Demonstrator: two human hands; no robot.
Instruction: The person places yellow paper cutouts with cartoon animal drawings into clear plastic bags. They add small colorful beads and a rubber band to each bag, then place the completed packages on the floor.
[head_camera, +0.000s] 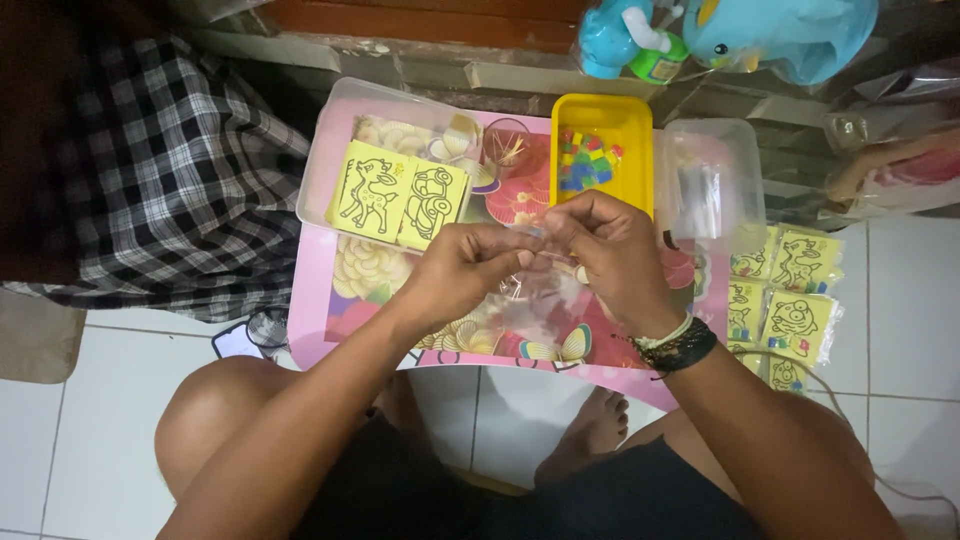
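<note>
My left hand (462, 268) and my right hand (612, 255) meet over the small pink flowered table (320, 320). Together their fingertips pinch a small clear plastic bag (530, 295) that hangs down between them; what is inside it is too small to tell. Just beyond my right hand stands a yellow tray (603, 115) with small coloured pieces in it. A bracelet sits on my right wrist.
A clear plastic lid (330, 150) at the table's left holds two yellow picture cards (397, 200). A clear tub (712, 180) stands at the right, more yellow cards (790, 300) on the floor beside it. Checked cloth lies left, blue toys at the back.
</note>
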